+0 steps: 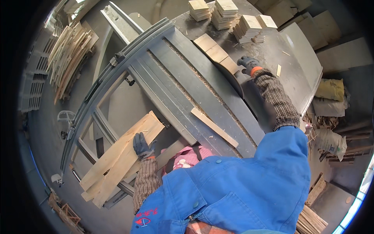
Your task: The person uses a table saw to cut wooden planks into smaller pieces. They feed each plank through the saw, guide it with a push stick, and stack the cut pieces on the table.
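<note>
Two gloved hands are working at a grey table saw (183,78), seen from the head camera looking down over a blue jacket (237,187). The left hand (142,146) is lying palm down with fingers spread on the upper end of a stack of long pale planks (117,160); it is pressing on the top plank rather than closing around it. The planks are resting slantwise on the metal frame to the left of the saw table, their far ends pointing toward the lower left.

The right hand (248,63) is reaching across the table with its fingers curled down at the end of a short board (216,52), just beside the dark curved blade guard (231,80); whether it is actually gripping the board cannot be told. A thin wooden strip (214,127) is lying loose on the table surface, well apart from both hands. Beyond the right hand, stacks of small cut squares (226,13) are sitting at the far edge of the table. A heap of thin slats (72,50) is lying on the floor to the far left.
</note>
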Tool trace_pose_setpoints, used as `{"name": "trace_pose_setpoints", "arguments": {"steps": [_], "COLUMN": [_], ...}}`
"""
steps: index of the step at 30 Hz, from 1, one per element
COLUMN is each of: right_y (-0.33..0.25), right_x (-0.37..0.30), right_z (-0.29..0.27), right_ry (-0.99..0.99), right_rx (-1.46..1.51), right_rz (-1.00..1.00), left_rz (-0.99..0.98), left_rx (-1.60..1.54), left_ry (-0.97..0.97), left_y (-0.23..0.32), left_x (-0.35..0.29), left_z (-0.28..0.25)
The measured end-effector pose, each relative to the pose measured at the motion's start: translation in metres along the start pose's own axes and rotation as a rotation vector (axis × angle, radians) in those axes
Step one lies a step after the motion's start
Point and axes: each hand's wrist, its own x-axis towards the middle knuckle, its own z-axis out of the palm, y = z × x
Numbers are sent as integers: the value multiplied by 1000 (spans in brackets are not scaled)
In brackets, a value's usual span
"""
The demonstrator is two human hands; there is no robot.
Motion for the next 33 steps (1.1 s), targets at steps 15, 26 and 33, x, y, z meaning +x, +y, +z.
{"name": "trace_pose_setpoints", "arguments": {"steps": [15, 26, 33], "right_y": [17, -21, -55], "right_x": [99, 84, 142], "right_z": [4, -46, -71], "right_ry": [275, 275, 282], "right_rx": [193, 237, 200], "right_rz": [185, 258, 208], "left_rz": [-11, 0, -13], "left_rx": [3, 25, 60], "left_ry": [-6, -11, -42], "left_y": [5, 0, 2], "left_x": [16, 21, 22], "left_z": [-12, -13, -16]}}
